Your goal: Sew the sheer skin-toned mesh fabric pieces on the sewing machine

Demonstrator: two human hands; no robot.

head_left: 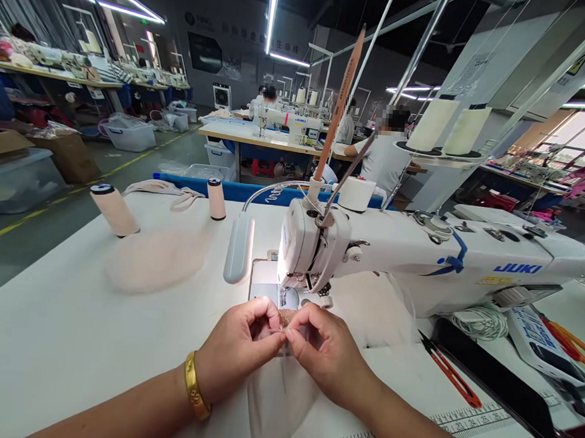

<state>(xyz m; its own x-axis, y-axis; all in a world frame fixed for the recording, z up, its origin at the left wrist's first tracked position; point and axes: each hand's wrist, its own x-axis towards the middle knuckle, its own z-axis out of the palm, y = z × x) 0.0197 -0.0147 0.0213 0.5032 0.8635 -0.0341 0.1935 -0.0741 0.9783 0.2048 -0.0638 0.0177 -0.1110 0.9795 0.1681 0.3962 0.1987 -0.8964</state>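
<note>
My left hand (244, 339) and my right hand (330, 355) meet just in front of the needle area of a white sewing machine (365, 244). Both pinch the edge of a thin, sheer pale fabric (282, 405), thumbs against forefingers, tips nearly touching. From the fingers the fabric hangs toward the table's front edge. Behind the fingertips lie the presser foot (283, 297) and the metal needle plate (262, 290). More sheer pale fabric (376, 308) lies under the machine arm. Exactly what sits between the fingertips is too small to make out.
On the left of the white table (55, 322) lie a sheer beige piece (156, 263) and two thread cones (115, 210). A lamp (239, 248) stands beside the needle. At right are red-handled thread snips (454, 377), a black phone-like slab (492, 376) and a ruler strip (473, 422). Co-workers sit beyond.
</note>
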